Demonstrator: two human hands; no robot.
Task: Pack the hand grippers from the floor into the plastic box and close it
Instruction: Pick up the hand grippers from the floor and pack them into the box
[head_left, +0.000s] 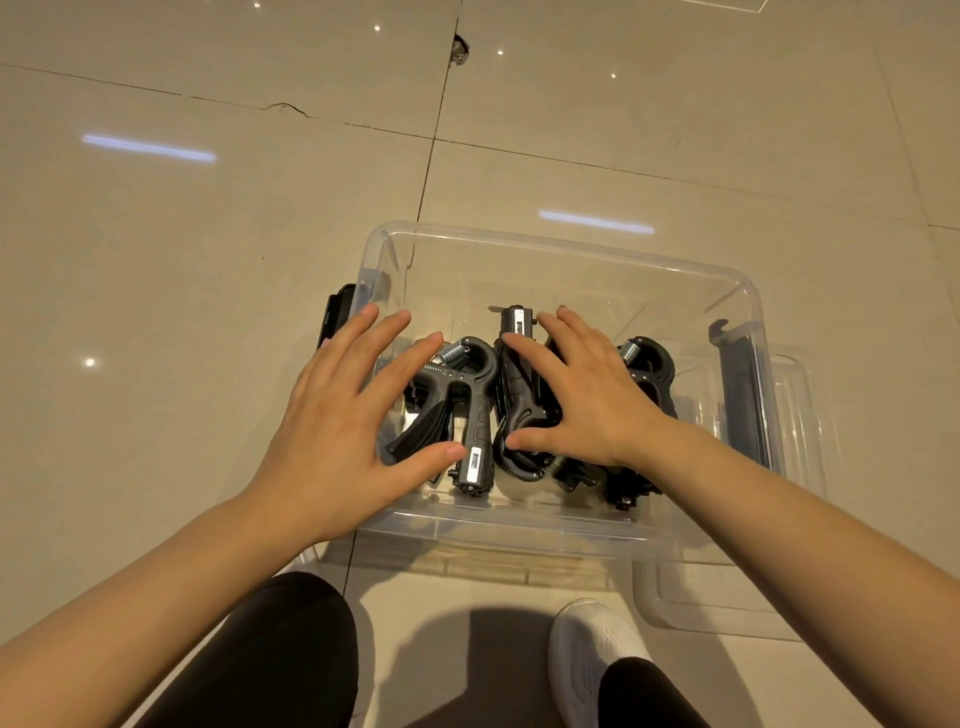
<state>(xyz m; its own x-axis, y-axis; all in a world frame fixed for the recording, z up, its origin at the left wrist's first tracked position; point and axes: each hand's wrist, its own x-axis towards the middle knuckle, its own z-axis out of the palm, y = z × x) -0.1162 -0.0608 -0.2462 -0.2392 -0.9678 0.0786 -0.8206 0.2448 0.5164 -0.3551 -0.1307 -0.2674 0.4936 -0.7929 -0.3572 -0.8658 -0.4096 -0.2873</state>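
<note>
From my remote seat I read the scene from the left side across. On the tiled floor (156, 312) the clear plastic box (571, 252) stood open, a dark latch (335, 312) on its left end. My left hand (337, 415) was spread flat, fingers straight and apart, over the box's left portion; its thumb lay against the handle of one hand gripper (465, 395), though I could not tell whether the fingers pressed anything or merely hovered. It held nothing. In the middle the other hand grippers (514, 415) lay packed side by side on the box's bottom. My right hand (587, 395) was likewise open, fingers straight, resting on top of them, with nothing gripped. I judged these black grippers stiff, fairly dense for their size, with steel springs and moulded handles: not fragile, apt to tangle, best taken by a handle. Further right sat a second latch (737, 395), and beside and partly under that end lay the clear lid (727, 613) on the floor. It looked light, somewhat flexible and slippery, so I judged it best gripped at two opposite edges.
</note>
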